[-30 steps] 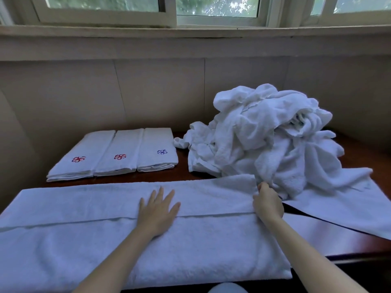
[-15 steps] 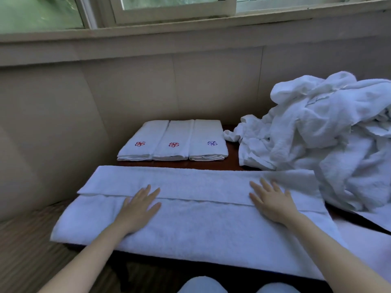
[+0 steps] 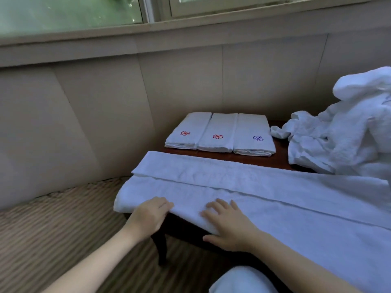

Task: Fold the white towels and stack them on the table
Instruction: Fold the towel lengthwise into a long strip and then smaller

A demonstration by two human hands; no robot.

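Note:
A long white towel [image 3: 275, 199] lies lengthwise across the front of the dark wooden table [image 3: 279, 159], folded into a band with a seam line running along it. My left hand [image 3: 150, 214] is at its near left edge, fingers curled over the hanging hem. My right hand [image 3: 228, 225] rests flat on the towel just to the right, fingers spread, thumb along the front edge. Three folded towels [image 3: 218, 134] with small red and blue emblems lie side by side at the back of the table.
A heap of unfolded white towels [image 3: 342, 140] fills the right side of the table. A panelled wall [image 3: 84, 115] and a window sill rise behind. Striped carpet [image 3: 53, 229] lies to the left, beside the table leg [image 3: 160, 246].
My view swung left. My right hand let go of the towel's far fold, and both hands slid along the towel to its left end; my left hand now curls over the front edge.

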